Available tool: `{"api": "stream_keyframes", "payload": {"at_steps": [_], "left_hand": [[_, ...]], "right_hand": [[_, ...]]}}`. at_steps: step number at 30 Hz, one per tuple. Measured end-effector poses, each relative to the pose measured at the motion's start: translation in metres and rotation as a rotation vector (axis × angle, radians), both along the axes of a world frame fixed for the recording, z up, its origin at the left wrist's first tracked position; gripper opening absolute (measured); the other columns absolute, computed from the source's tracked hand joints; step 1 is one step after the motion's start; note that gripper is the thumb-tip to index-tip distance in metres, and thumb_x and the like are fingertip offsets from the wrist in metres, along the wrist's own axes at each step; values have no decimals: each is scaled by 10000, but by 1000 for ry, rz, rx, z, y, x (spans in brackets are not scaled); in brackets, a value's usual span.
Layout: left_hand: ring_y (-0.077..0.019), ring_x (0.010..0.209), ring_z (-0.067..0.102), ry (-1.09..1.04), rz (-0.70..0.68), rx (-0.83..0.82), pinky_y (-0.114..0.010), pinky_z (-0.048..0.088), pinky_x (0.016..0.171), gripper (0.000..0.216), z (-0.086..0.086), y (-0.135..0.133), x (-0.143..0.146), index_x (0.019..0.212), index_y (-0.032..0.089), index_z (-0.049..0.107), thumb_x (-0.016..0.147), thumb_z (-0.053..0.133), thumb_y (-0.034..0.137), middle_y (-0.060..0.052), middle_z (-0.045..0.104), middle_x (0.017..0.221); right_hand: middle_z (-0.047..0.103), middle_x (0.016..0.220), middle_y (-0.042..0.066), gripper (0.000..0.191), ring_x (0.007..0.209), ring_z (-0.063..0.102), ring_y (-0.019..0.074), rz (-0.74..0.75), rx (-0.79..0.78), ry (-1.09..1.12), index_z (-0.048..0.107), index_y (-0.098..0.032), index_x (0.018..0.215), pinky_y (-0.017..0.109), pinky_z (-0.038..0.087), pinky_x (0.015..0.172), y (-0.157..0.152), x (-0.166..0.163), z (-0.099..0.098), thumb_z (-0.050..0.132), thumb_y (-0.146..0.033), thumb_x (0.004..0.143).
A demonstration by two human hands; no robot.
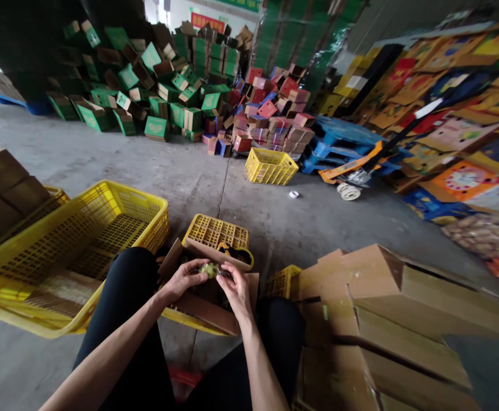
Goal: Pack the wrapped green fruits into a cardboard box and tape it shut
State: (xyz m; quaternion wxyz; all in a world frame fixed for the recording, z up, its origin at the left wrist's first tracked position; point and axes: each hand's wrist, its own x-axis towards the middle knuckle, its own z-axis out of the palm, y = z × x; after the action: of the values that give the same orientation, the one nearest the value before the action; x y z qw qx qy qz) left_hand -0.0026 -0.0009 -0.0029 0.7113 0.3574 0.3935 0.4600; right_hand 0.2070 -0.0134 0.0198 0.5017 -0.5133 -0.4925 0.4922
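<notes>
My left hand (185, 278) and my right hand (235, 290) meet over an open brown cardboard box (206, 311) that rests between my knees. Both pinch a small yellowish-green object (210, 269), too small to name. The fingers of both hands are curled round it. The box sits on a yellow plastic crate (215, 231), and something dark with a yellow rim (238, 254) lies at the box's far side.
A large yellow crate (73, 251) stands at my left, stacked brown cartons (394, 319) at my right. Further off lie another yellow crate (270, 166), a tape roll (293, 194), a pallet jack (352, 174), blue pallets and heaps of green and red boxes (159, 85).
</notes>
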Motion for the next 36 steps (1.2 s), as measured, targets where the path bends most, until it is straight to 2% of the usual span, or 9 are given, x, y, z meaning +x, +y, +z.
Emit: {"api": "stream_keyframes", "payload": {"at_steps": [5,9,14,18,20,23,27,32,36], "left_hand": [[-271,1033,724,25,-40,19,-369,541,956,642,0,-1,0,1301,194,757,734,962,414,-113,785,1192],[-285,1063,718,41,-77,31,-413,526,1000,682,-2,0,-2,1342,187,730,744,957,425,-118,774,1232],[-322,1238,670,-2,-80,77,-460,462,1134,729,-4,1,1,1365,204,714,712,984,380,-117,743,1339],[-314,1260,667,-25,-71,38,-457,476,1126,675,-6,1,2,1351,208,717,762,948,445,-124,727,1366],[-310,1231,682,-27,-47,2,-453,502,1096,646,-8,1,1,1319,207,729,771,936,479,-121,740,1328],[-303,1193,696,-17,-19,1,-443,520,1068,643,-10,2,-1,1296,202,737,757,944,485,-112,752,1283],[-297,1123,715,31,-47,71,-440,524,1045,618,-10,2,-3,1297,192,733,783,925,476,-108,771,1219],[-333,1363,594,18,-36,141,-460,436,1176,751,-12,2,-2,1431,253,658,752,959,368,-109,642,1488],[-347,1322,622,-24,-52,40,-506,450,1163,917,-13,1,-1,1528,272,572,713,988,338,-125,669,1414]], "right_hand": [[813,1144,103,311,1128,768,320,-6,-51,-22,801,-237,922,425,618,1006,0,2,-4,824,-524,805],[814,1163,103,299,1125,769,325,7,-64,-17,794,-232,920,429,614,1011,0,3,-3,820,-509,810],[803,1180,96,244,1166,749,320,-3,-27,-11,785,-243,928,451,582,1067,1,3,-5,801,-466,830],[765,1258,104,222,1239,709,328,18,11,-52,790,-252,900,459,579,1076,2,3,-9,815,-457,819],[707,1385,108,275,1343,645,342,39,17,-45,800,-264,995,466,578,1085,2,3,-9,833,-466,811],[596,1548,103,548,1449,557,340,16,-35,27,717,-308,1328,494,545,1135,0,3,-10,838,-491,826],[634,1502,116,763,1385,617,330,37,-218,187,536,-350,1545,532,589,1070,-2,4,-12,814,-520,856],[658,1454,94,757,1296,673,320,39,-269,286,636,-314,1440,485,601,1044,-3,5,-14,908,-395,739],[719,1338,76,601,1239,690,306,33,-232,213,719,-276,1294,431,594,1011,-2,4,-12,890,-337,722]]}}
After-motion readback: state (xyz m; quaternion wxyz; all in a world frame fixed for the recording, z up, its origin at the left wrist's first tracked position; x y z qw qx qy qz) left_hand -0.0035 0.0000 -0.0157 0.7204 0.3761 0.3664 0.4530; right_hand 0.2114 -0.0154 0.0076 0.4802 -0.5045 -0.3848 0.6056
